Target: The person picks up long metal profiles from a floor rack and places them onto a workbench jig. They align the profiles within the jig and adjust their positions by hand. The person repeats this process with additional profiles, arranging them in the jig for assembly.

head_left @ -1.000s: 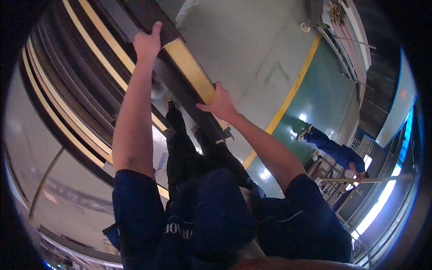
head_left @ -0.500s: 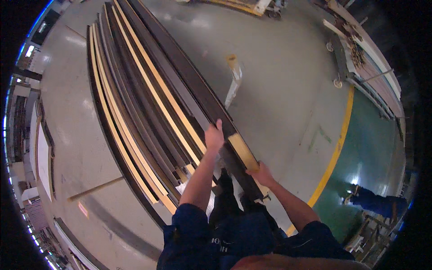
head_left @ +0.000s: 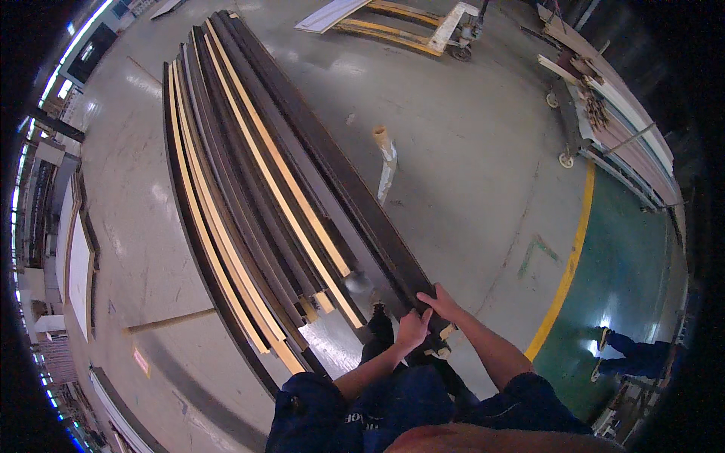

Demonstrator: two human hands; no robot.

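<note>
Head view, both hands (head_left: 427, 317) gripping dark long board (head_left: 355, 204) end, stacked strips (head_left: 226, 196) beside

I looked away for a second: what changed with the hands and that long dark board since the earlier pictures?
Both arms came down. The left hand and right hand, raised high on the long dark board a second ago, now grip its near end low by the feet. The grip stayed; so did the stack of dark and pale strips on the floor.

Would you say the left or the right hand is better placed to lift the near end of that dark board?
Probably the right hand: it lies on the dark board at its outer edge. The left hand grips nearer the end.
</note>
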